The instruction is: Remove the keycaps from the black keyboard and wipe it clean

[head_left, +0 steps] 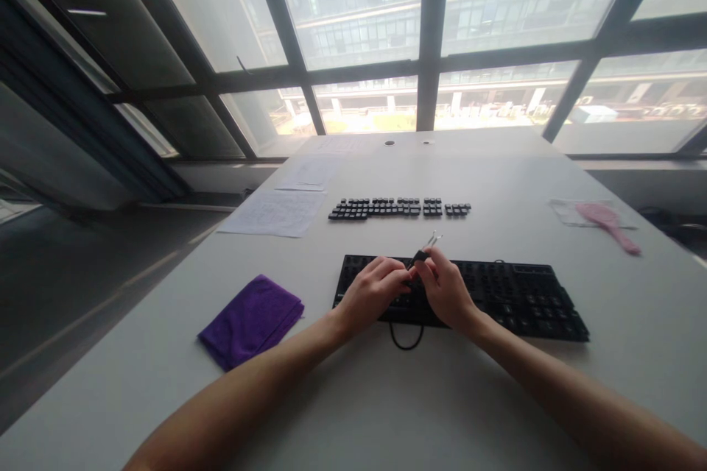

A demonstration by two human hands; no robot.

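Note:
A black keyboard lies before me, with many of its keys off in the left and middle parts. Above its middle, my right hand grips a keycap puller with a black handle, its two thin wire prongs pointing up and away. My left hand is closed, with its fingertips pinched at the near end of the same puller. Those fingertips partly hide the handle, and both hands cover part of the keyboard. Beyond the keyboard, loose black keycaps are laid out in rows.
A folded purple cloth rests left of my left forearm. Printed papers lie at the table's left edge. To the right, a pink brush-like tool sits on a clear bag. A black cable loop sticks out at the keyboard's near edge.

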